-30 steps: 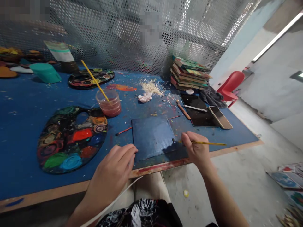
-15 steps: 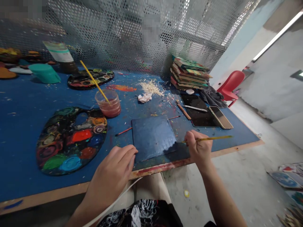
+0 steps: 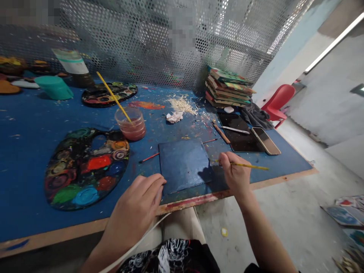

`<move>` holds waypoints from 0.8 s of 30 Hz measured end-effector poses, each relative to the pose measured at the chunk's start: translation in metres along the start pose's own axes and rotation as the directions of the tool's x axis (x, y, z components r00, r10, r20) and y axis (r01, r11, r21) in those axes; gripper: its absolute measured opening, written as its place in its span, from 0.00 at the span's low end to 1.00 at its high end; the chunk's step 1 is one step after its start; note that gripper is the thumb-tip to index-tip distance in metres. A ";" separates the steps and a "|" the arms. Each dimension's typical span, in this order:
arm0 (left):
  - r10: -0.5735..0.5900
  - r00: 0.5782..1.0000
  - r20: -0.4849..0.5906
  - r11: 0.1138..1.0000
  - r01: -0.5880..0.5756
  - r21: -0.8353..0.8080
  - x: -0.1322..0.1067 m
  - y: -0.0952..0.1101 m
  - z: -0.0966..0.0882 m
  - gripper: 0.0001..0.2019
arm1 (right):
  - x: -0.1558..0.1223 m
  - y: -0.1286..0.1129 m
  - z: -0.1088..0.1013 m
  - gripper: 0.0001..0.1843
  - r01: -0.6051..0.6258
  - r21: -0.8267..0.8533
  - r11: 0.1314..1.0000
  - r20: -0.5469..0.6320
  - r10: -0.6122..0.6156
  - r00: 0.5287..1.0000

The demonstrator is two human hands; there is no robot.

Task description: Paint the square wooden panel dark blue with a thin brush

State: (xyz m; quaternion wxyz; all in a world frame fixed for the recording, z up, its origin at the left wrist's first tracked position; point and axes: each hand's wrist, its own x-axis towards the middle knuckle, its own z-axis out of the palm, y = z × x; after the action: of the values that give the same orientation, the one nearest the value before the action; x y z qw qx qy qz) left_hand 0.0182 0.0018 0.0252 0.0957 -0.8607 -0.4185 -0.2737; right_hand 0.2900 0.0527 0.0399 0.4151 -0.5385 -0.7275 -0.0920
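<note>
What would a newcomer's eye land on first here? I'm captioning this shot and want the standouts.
Probably the big paint-caked palette at the left of the blue table, bright with red, green and blue blobs. Next, the dark blue square board near the front edge, with the left hand at its near corner and the right hand holding a yellow brush at its right side.

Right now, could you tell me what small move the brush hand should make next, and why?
Probably sweep the brush left across the blue board: the right hand holds it at the board's right edge, while the left hand steadies the near-left corner.
</note>
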 end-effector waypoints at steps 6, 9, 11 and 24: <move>0.005 1.000 -0.006 1.000 -0.005 0.001 0.000 -0.001 0.001 0.11 | 0.006 -0.002 0.002 0.22 -0.019 0.118 0.993 0.026 0.017 1.000; -0.028 1.000 0.005 0.999 0.028 -0.024 -0.001 -0.001 0.001 0.12 | 0.018 0.001 0.008 0.24 -0.044 0.159 0.986 0.122 0.025 0.992; -0.056 0.998 0.009 0.997 0.056 -0.043 -0.002 -0.001 0.001 0.11 | 0.028 0.006 0.012 0.27 -0.067 0.154 0.986 0.140 0.046 0.989; -0.062 0.998 -0.002 0.996 0.062 -0.063 -0.003 -0.002 0.001 0.10 | 0.062 0.015 0.034 0.28 -0.041 0.141 0.989 0.201 0.012 0.980</move>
State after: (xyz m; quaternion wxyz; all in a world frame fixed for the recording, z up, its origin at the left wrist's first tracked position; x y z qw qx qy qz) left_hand 0.0156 0.0008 0.0227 0.0611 -0.8494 -0.4360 -0.2912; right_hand 0.2810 0.1220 0.0574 0.3791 -0.5234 -0.7628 0.0210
